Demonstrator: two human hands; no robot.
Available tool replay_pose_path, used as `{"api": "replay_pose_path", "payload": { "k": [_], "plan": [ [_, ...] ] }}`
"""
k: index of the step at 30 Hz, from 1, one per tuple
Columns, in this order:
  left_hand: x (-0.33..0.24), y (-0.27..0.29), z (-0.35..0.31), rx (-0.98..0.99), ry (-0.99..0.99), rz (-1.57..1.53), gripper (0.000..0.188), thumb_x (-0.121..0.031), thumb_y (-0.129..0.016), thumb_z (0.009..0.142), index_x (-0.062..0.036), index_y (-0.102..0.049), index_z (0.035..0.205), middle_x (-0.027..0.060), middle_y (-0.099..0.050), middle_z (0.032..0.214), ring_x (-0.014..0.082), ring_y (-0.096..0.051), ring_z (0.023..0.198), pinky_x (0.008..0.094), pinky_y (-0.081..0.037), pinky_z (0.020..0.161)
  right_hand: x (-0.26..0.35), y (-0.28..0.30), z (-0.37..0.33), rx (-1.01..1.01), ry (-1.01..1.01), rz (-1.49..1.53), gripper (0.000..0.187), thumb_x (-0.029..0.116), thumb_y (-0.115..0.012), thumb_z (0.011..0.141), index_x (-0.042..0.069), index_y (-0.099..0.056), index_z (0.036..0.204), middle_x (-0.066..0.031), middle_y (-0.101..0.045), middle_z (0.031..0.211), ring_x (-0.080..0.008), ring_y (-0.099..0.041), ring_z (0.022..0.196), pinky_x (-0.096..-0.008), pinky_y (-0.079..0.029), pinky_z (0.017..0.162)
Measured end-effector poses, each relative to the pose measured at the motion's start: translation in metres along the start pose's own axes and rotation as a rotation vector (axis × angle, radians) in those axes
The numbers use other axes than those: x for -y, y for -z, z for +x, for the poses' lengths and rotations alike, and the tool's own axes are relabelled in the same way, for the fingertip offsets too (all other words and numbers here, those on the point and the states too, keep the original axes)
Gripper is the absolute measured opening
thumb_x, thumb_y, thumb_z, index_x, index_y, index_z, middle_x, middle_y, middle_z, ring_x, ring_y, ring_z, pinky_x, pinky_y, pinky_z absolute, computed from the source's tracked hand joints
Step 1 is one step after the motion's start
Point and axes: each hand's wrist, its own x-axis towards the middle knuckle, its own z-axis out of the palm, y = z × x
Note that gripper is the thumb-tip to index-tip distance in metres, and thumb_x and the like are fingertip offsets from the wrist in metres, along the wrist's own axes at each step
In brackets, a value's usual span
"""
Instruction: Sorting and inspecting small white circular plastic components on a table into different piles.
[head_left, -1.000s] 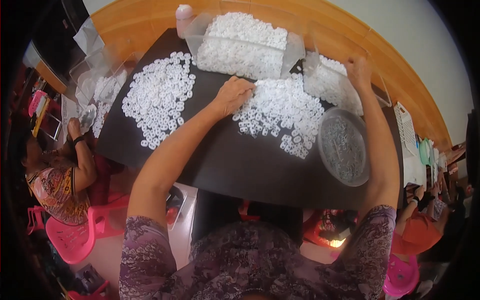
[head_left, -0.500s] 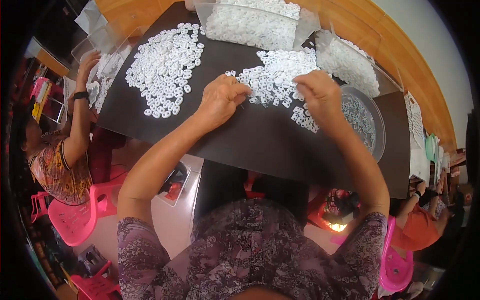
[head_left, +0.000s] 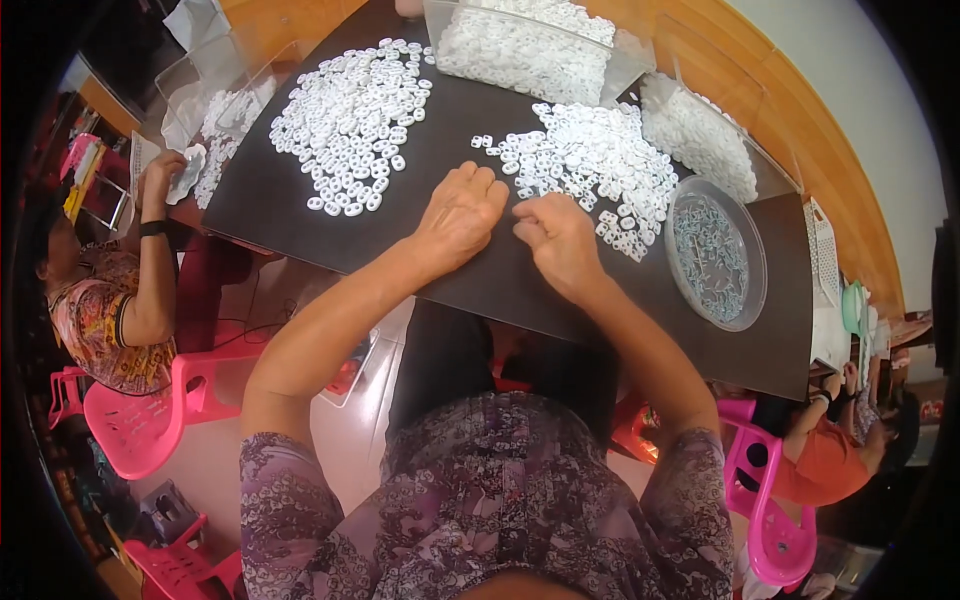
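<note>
Left hand (head_left: 462,215): fingers curled, contents hidden, grip cannot be told; right hand (head_left: 560,240): thumb and forefinger drawn together just beside it, anything pinched too small to tell; heap of small white pieces (head_left: 610,150): on dark table (head_left: 740,350), beyond both hands; round tub (head_left: 757,272): right of heap; step in hand, as judged: close fingertip work; next move calls for steady alignment

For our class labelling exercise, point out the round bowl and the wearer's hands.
Round bowl (head_left: 757,265): head view, on its right wall.
Left hand (head_left: 462,218): head view, back of hand.
Right hand (head_left: 563,242): head view, back of hand.
</note>
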Motion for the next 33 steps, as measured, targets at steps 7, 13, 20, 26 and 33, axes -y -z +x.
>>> {"api": "replay_pose_path", "payload": {
  "k": [7, 13, 20, 26, 33],
  "plan": [
    [-0.020, 0.023, -0.013, 0.030, 0.266, -0.345, 0.005, -0.005, -0.059, 0.077, -0.0044, -0.055, 0.079, 0.0101, -0.053, 0.078, 0.0292, -0.052, 0.079, 0.0382, -0.042, 0.069, 0.015, -0.004, -0.005, -0.045, 0.068, 0.040, 0.008, 0.005, -0.066, 0.073, 0.002, -0.063, 0.080, -0.0100, -0.057, 0.074, -0.0241, -0.055, 0.069, -0.0320, -0.044, 0.064],
    [-0.026, 0.030, -0.007, -0.015, 0.215, -0.348, 0.009, -0.002, -0.061, 0.076, -0.0046, -0.056, 0.082, 0.0100, -0.054, 0.080, 0.0286, -0.053, 0.080, 0.0388, -0.043, 0.068, 0.023, 0.004, -0.010, -0.004, -0.262, 0.424, 0.007, 0.006, -0.064, 0.081, 0.000, -0.063, 0.081, -0.0016, -0.059, 0.074, -0.0077, -0.052, 0.068, -0.0226, -0.041, 0.061],
    [0.020, 0.014, 0.015, -0.118, 0.182, -0.143, 0.006, -0.004, -0.060, 0.074, -0.0082, -0.060, 0.079, 0.0105, -0.055, 0.076, 0.0303, -0.052, 0.076, 0.0411, -0.043, 0.066, 0.021, 0.007, -0.011, -0.031, -0.513, 0.599, 0.008, 0.006, -0.063, 0.083, -0.002, -0.063, 0.085, -0.0010, -0.060, 0.075, -0.0052, -0.052, 0.068, -0.0193, -0.042, 0.063],
    [0.059, -0.007, 0.039, -0.002, 0.299, 0.096, 0.018, -0.011, -0.066, 0.074, -0.0104, -0.066, 0.092, 0.0097, -0.055, 0.078, 0.0286, -0.053, 0.081, 0.0394, -0.044, 0.070, 0.018, 0.008, -0.018, -0.079, -0.500, 0.568, 0.008, 0.007, -0.063, 0.082, -0.001, -0.064, 0.084, 0.0000, -0.060, 0.074, -0.0049, -0.052, 0.068, -0.0193, -0.042, 0.063],
    [0.060, -0.010, 0.051, 0.115, 0.301, 0.157, 0.004, -0.008, -0.063, 0.071, -0.0043, -0.063, 0.073, 0.0153, -0.060, 0.080, 0.0320, -0.056, 0.082, 0.0404, -0.048, 0.071, 0.018, 0.004, -0.019, -0.061, -0.475, 0.553, 0.010, 0.009, -0.064, 0.082, -0.001, -0.064, 0.083, 0.0006, -0.060, 0.074, -0.0048, -0.052, 0.068, -0.0200, -0.042, 0.064]
  ]
}}
